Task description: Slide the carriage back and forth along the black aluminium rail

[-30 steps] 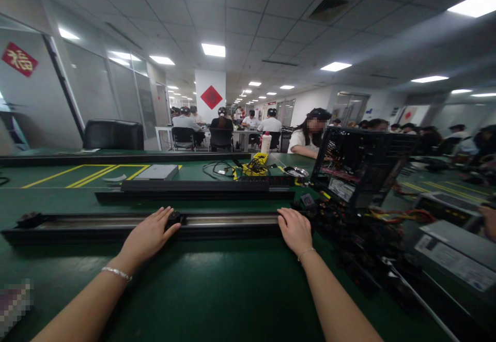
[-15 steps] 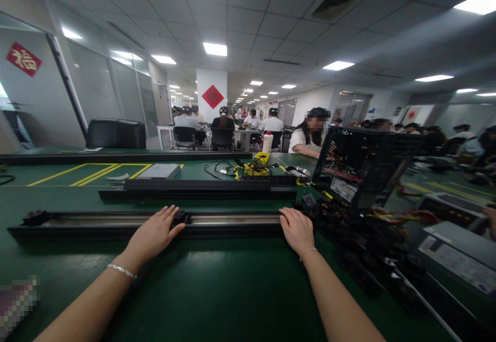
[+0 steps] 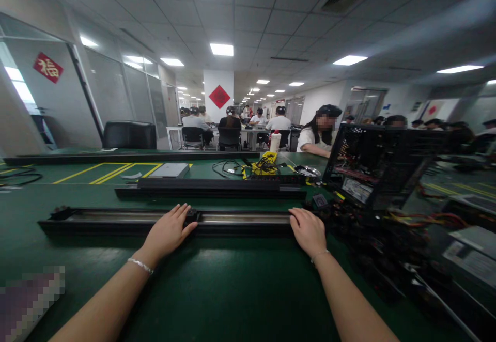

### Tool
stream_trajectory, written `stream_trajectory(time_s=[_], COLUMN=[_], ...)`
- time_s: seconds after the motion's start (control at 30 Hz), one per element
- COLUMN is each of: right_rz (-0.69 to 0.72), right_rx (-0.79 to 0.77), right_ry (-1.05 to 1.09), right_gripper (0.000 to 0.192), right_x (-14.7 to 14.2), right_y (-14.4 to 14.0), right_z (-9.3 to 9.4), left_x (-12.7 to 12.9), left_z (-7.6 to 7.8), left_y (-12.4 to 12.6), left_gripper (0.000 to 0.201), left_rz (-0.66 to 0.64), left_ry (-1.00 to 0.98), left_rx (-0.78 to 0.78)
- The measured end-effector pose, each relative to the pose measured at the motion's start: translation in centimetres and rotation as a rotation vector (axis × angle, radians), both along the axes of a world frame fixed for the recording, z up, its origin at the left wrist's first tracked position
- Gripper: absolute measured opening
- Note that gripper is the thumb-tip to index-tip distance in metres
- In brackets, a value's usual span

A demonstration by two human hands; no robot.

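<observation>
My left hand (image 3: 168,231) lies flat on the green table (image 3: 217,290), fingers spread, fingertips touching a small black part on a long black rail (image 3: 116,219) that runs across in front of me. Farther right, my right hand (image 3: 309,229) rests palm down at the rail's right end, fingers apart, holding nothing. An open black computer case (image 3: 372,164) stands tilted just right of that hand, with a heap of coloured cables (image 3: 372,228) spilling out below it.
A second black rail (image 3: 209,189) lies behind the first, with a grey flat box (image 3: 170,170), a yellow tool and wires (image 3: 265,165) and a metal dish (image 3: 307,170) beyond. A person sits across the table at the right. Several people sit at far tables. Grey units (image 3: 470,254) lie at the right.
The view has swung a little to the left, so everything sits farther right in the picture. Both hands stay flat against the rail.
</observation>
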State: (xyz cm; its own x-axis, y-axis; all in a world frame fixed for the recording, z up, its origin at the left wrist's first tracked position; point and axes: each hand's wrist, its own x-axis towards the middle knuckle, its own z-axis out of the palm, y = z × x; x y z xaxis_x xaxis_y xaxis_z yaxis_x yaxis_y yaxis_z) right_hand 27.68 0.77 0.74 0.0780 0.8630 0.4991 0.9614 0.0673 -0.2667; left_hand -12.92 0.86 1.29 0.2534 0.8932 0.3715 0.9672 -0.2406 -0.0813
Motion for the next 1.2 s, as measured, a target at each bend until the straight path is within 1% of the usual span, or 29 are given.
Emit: stream_trajectory(time_s=[0.27, 0.43, 0.93, 1.2], right_rz=[-0.002, -0.005, -0.010, -0.011], right_rx=[-0.006, 0.000, 0.006, -0.002], right_ry=[-0.004, -0.007, 0.001, -0.001], right_gripper=[0.038, 0.037, 0.036, 0.037], right_x=[0.08, 0.03, -0.12, -0.17], right_y=[-0.01, -0.05, -0.04, -0.11], right_z=[0.08, 0.11, 0.04, 0.04], left_x=[0.10, 0.26, 0.85, 0.86], left_z=[0.00, 0.09, 0.51, 0.55], left_y=[0.13, 0.02, -0.06, 0.01], left_gripper=[0.073, 0.072, 0.078, 0.074], left_rz=[0.009, 0.002, 0.000, -0.015], left_ry=[-0.004, -0.022, -0.033, -0.041], left_rx=[-0.023, -0.011, -0.073, -0.083])
